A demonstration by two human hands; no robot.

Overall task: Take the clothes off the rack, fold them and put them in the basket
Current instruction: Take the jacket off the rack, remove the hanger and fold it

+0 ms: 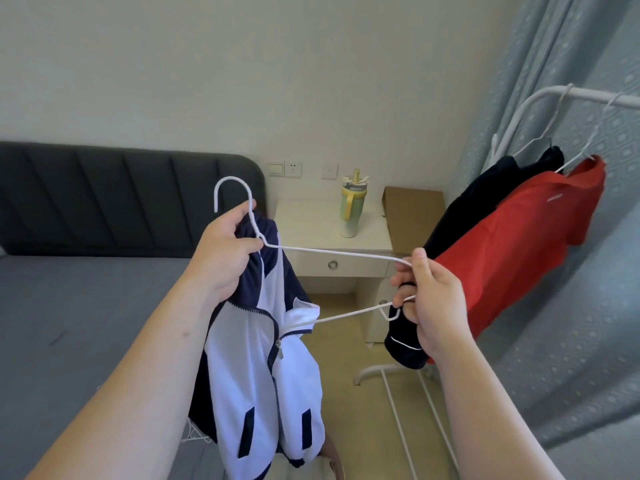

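A white and navy zip jacket [249, 368] hangs in front of me from my left hand [221, 258], which grips its collar together with the neck of a white wire hanger [325, 251]. My right hand [426, 292] pinches the hanger's right end, which sticks out free of the jacket. On the white rack [540, 95] at the right a red shirt [519, 251] and a black garment [485, 202] still hang on hangers. No basket can be made out for certain; a bit of white wire mesh [195, 434] shows behind the jacket's lower edge.
A bed with a grey sheet [76, 323] and dark headboard [121, 195] fills the left. A white nightstand [332, 244] with a green bottle [351, 206] stands ahead, a cardboard box [412, 216] beside it. Blue curtains [571, 306] hang behind the rack.
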